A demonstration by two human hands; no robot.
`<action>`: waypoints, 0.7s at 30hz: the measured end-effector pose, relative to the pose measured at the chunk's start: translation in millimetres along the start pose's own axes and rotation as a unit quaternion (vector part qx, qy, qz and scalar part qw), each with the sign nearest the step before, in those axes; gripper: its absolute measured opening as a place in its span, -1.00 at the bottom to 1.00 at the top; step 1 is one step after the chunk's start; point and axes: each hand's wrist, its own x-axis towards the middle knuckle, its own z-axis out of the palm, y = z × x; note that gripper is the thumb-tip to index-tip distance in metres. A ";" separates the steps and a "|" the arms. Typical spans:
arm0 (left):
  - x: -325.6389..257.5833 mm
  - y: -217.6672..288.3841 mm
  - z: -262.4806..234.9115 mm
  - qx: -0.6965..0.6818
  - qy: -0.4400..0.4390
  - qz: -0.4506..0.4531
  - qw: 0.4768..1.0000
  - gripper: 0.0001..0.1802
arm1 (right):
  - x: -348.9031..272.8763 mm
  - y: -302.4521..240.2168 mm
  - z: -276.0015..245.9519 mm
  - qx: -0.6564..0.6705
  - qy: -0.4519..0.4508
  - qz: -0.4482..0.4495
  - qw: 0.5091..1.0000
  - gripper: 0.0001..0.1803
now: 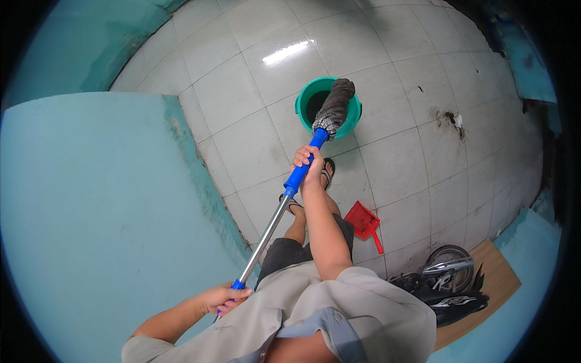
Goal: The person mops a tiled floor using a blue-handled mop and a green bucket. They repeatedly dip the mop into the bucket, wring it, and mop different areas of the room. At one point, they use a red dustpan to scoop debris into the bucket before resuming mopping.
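Both my hands grip a mop (269,230) with a metal pole and blue plastic sections. Low on the left, my left hand (225,298) is closed round the pole near its blue collar. Farther up, my right hand (309,163) wraps the thick blue sleeve just below the mop head (334,109). The grey, wet-looking head is bunched into a tight, twisted roll. It is over a green bucket (301,104), covering part of its opening. Dark water (315,106) shows inside the bucket. Whether the head touches the rim, I cannot tell.
A red dustpan (362,220) lies on the tiled floor (387,163) right of my feet. Dark debris (451,119) with a white scrap lies farther right. A motorbike (451,278) and a wooden board (493,272) stand at lower right. A turquoise wall (109,199) fills the left.
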 end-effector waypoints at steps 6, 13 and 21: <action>8.6 -35.2 14.7 0.333 0.409 0.129 0.840 -0.58 | 1.0 9.7 6.6 -0.285 0.247 -0.025 0.926 -0.86; 24.4 -56.6 19.7 0.417 0.472 0.216 0.746 -0.58 | 27.6 1.6 8.6 -0.459 0.361 -0.061 0.810 -0.87; -9.0 -62.1 79.3 0.374 0.509 0.206 0.747 -0.72 | 65.2 -20.0 -4.9 -0.538 0.387 -0.062 0.747 -0.82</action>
